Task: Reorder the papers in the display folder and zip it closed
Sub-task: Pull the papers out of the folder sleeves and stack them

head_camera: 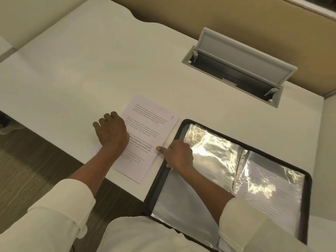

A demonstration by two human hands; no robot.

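Now: papers (147, 127) just left of open folder (183, 195), long axis pointing away. Right hand (179, 154) pinching right edge; left hand (111, 130) on left edge, grip unclear.

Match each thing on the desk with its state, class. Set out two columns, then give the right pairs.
Column A
1. paper stack
2. display folder
3. cable hatch
4. right hand

Column B
a. lid raised
b. thumb on the stack's right edge
c. marked with a handwritten 5
d. lying open, unzipped

Pairs: 1-c; 2-d; 3-a; 4-b
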